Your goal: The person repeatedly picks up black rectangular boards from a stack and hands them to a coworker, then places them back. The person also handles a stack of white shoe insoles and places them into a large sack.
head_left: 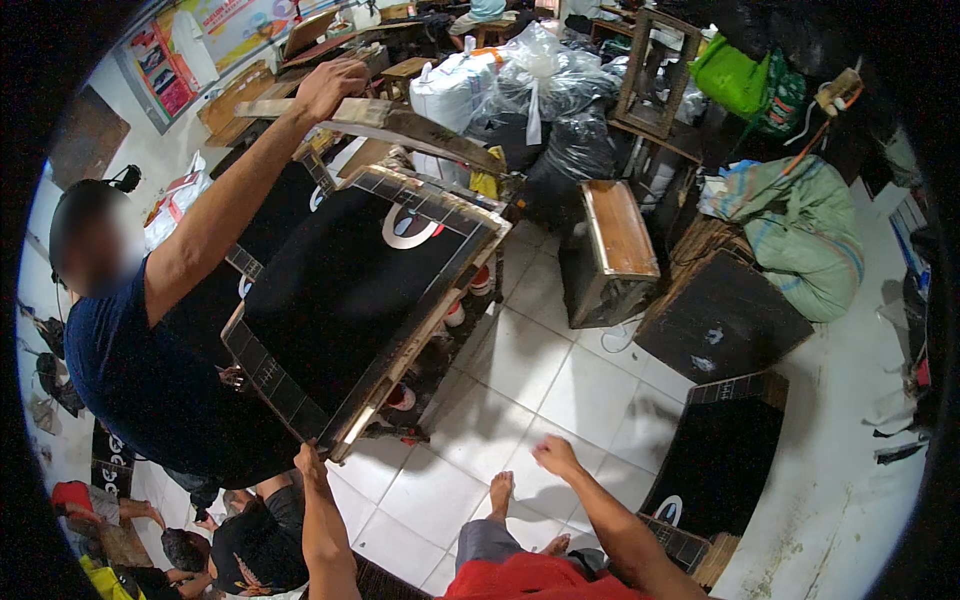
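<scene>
My left hand (308,457) grips the lower corner of a wooden printing board (320,310) covered with black fabric, which has a round printed patch (410,225) and gridded frames along its ends. My right hand (555,455) hangs open over the tiled floor, fingers loosely bent, holding nothing. A co-worker in a dark shirt (120,370) stands at the left with an arm raised, their hand (335,85) on a long wooden piece (400,125) above the board. Similar black boards lie beneath it, partly hidden.
A wooden box (610,255) stands beyond the board. At the right, a black panel (720,320), a green sack (795,230) and another printed board (720,450) lie by the wall. Plastic-wrapped bundles (540,90) fill the back. Other people (260,540) are low on the floor at lower left.
</scene>
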### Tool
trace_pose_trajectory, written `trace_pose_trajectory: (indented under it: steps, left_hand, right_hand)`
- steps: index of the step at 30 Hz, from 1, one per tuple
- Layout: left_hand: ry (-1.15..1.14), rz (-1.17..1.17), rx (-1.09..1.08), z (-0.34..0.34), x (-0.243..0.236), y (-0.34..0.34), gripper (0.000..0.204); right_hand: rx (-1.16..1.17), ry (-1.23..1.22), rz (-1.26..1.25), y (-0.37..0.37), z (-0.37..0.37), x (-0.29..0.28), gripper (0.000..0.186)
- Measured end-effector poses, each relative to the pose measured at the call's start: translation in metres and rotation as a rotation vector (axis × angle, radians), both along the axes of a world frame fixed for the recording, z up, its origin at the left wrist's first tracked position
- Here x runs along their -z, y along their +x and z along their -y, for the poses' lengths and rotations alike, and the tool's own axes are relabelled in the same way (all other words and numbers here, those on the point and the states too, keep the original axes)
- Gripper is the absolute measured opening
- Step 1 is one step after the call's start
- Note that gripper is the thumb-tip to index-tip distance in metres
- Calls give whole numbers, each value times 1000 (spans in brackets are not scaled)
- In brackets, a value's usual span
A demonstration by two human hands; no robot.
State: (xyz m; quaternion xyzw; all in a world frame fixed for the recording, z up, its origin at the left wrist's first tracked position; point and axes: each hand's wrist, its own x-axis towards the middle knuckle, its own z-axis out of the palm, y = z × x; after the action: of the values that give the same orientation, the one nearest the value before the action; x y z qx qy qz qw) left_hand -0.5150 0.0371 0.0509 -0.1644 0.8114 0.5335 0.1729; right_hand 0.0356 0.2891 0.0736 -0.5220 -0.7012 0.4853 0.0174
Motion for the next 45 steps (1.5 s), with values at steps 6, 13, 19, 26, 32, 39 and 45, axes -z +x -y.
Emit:
trace_pose_trajectory:
  steps: [6,13,19,26,32,39,45]
  left_hand:
    - [304,36,-94,-12,-119,37,14]
    - [449,9,163,-28,-171,89,21]
    - [110,5,311,-7,-183,128,16]
    - [-7,-580,439,9,-250,163,36]
    - [102,-712,1037,-107,-272,231,39]
    - [129,-1016,1307,-282,-366,345,61]
    - [208,-956,1467,-351,-500,420,65]
  right_hand:
    - [336,-677,-617,-255,-64,-56,52]
    - [363,-1282,-1285,-370,-115,-66,29]
    - [421,-1000,-1299,-305,-109,-70,31]
    - [812,-808,-1223,-67,10,-157,84]
    - [818,-711,-1432,111,125,-207,50]
    - [827,-557,-1608,264,234,-212,52]
    - [593,-381,-1899,329,285,-225,48]
